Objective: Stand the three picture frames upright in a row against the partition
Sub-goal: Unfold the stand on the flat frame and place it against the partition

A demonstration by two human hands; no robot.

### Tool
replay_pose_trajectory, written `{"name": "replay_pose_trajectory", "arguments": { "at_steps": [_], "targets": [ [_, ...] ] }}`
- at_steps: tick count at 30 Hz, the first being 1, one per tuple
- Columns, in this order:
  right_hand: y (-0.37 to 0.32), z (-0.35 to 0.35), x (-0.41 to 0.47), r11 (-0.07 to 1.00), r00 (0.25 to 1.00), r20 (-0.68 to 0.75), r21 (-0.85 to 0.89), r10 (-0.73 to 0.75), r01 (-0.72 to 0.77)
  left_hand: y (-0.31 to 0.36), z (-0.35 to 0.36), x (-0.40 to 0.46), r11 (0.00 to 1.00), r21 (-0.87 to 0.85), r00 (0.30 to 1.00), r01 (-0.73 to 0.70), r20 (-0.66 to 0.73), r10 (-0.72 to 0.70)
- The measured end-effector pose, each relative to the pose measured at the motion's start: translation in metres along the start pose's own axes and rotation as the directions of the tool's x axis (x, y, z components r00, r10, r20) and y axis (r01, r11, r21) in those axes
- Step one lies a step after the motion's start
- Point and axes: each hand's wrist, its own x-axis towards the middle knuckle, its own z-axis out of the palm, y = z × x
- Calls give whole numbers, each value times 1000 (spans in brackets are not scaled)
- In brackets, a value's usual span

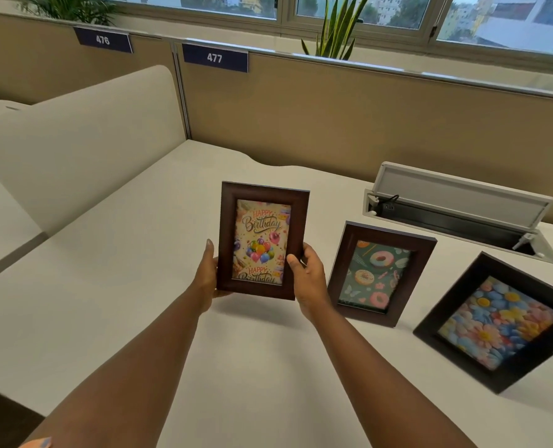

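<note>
Both forearms come up from the bottom edge and meet mid-picture, where the left hand [208, 279] and right hand [307, 282] grip the birthday frame [263, 240] by its two long sides near the bottom. So it's a two-handed hold: left thumb up along the left edge, right thumb on the front of the right edge, other fingers tucked behind. That frame is upright, facing the camera, with its bottom edge just off the white desk [133, 253], well short of the tan partition [333, 124] running across the upper half.

Just right of the right hand, the donut frame [381, 273] leans back, propped up on the desk. Further right, at the picture's edge, the flower frame [498, 321] sits turned at an angle; can't tell if it's flat or propped.

Behind those two, an open cable box [459, 208] is set into the desk with its lid flipped up. Number signs 476 [103, 39] and 477 [215, 57] hang on the partition top at upper left, with a spiky plant [336, 30] behind it.
</note>
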Motion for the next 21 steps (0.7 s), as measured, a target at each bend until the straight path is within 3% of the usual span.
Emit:
{"name": "replay_pose_trajectory", "arguments": {
  "at_steps": [8,12,21],
  "targets": [
    [15,-9,4,996,995,60,30,83,-85,8,-1,8,999,-47,1000,27,4,-27],
    [20,-7,5,993,987,123,31,107,-112,14,1,10,984,-166,994,-67,69,80],
    [21,-4,11,993,980,164,22,113,-118,14,2,21,968,-163,976,-190,73,204]
  ]
}}
